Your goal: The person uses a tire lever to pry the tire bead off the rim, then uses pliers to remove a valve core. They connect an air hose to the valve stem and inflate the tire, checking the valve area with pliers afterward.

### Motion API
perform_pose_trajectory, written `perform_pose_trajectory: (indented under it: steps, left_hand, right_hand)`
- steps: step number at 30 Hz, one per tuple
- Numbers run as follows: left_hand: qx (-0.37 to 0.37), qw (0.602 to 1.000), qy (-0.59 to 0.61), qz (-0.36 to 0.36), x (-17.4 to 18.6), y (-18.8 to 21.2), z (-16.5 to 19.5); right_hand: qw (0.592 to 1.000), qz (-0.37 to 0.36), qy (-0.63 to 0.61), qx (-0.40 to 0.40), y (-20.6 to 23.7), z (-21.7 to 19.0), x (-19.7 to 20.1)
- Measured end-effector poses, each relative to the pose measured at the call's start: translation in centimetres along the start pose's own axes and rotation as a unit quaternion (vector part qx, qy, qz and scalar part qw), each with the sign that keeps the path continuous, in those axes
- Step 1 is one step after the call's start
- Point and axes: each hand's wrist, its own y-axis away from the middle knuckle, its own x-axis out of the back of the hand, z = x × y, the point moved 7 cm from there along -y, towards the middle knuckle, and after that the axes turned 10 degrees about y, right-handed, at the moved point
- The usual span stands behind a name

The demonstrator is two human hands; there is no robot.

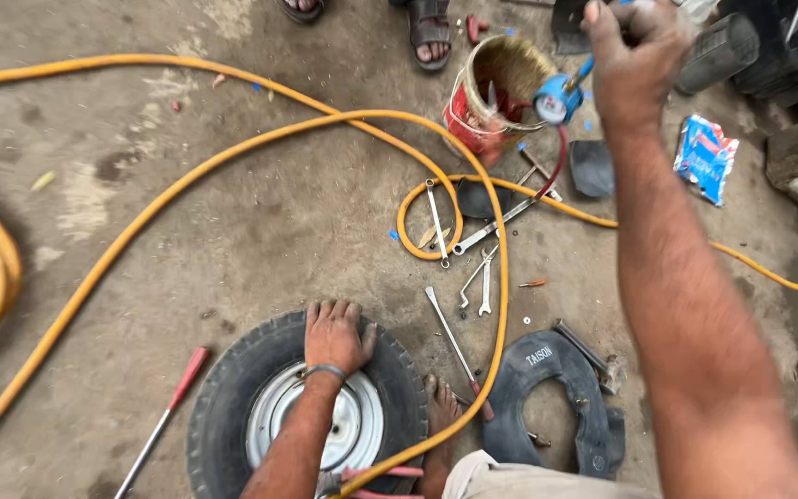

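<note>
My left hand point(334, 334) rests palm down on the top of a small black tyre point(233, 397) with a silver steel rim point(274, 416), lying flat on the ground. A metal bangle sits on that wrist. My right hand point(634, 51) is raised at the upper right, closed around an air-line tool with a blue round gauge point(558, 100); a red hose point(558, 162) runs down from it. A long yellow air hose point(233, 157) loops across the floor and passes by the tyre.
A red and gold tin can point(496, 92) stands by the gauge. Spanners point(482, 282) and a screwdriver point(450, 337) lie scattered on the concrete. A black inner tube point(547, 388) lies to the right of my foot. Another person's sandalled feet point(429, 32) are at the top.
</note>
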Motion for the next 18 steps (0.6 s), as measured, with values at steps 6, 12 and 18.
perform_pose_trajectory:
  steps: [6, 12, 18]
  left_hand:
    - [0.096, 0.897, 0.427, 0.056, 2.6, 6.2, 7.0]
    - [0.126, 0.387, 0.908, 0.097, 3.9, 10.2, 8.7]
    - [0.198, 0.371, 0.861, 0.285, 13.1, 15.6, -4.3]
  right_hand:
    - [0.868, 0.017, -0.34, -0.363, 4.5, -12.2, 3.3]
    - [0.726, -0.012, -0.477, -0.496, 21.3, -30.8, 0.5]
    - [0.594, -0.125, -0.626, -0.49, 28.4, -40.2, 0.5]
